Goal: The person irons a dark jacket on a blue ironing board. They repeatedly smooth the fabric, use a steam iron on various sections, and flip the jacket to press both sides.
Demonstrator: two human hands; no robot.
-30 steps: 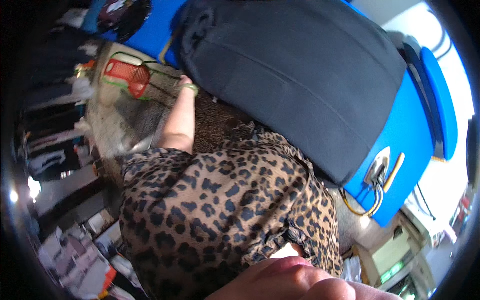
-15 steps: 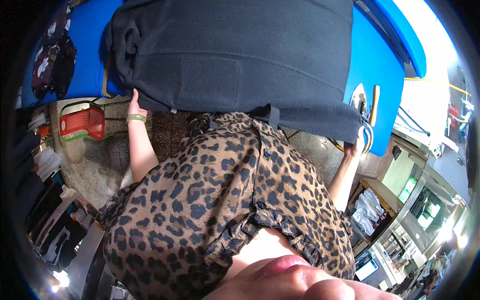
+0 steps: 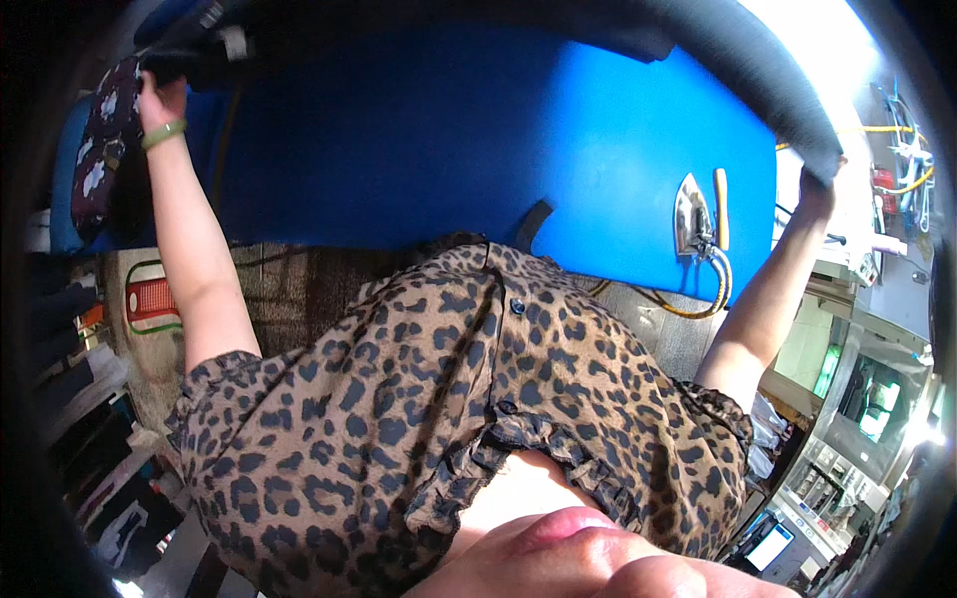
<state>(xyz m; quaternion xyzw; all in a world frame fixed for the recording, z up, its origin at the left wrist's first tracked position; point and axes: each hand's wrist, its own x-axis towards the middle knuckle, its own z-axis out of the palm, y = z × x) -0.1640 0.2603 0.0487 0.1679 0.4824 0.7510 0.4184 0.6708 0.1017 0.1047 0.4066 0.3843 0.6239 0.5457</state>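
Observation:
A dark garment [image 3: 733, 70] is lifted and stretched across the far side of a blue padded ironing table [image 3: 399, 149]. On the far left, my left hand [image 3: 162, 103], with a green bangle at the wrist, is closed at one end of the garment, beside a dark flowered cloth [image 3: 105, 140]. Beyond the table's right edge, my right hand [image 3: 821, 189] grips the other end, its fingers partly hidden by the cloth. A steam iron [image 3: 692, 221] lies on the table's right part. Motion smears the garment's right end.
A yellowish hose [image 3: 724, 284] runs from the iron over the table's near edge. A red chair with a green frame [image 3: 152, 302] stands at the left. Piled clothes [image 3: 75, 374] fill the lower left. White shelving [image 3: 817, 498] stands at the lower right.
The garment has been raised from the near side of the table toward the far side, baring the blue surface. Both my hands have moved outward and away, the right one past the iron.

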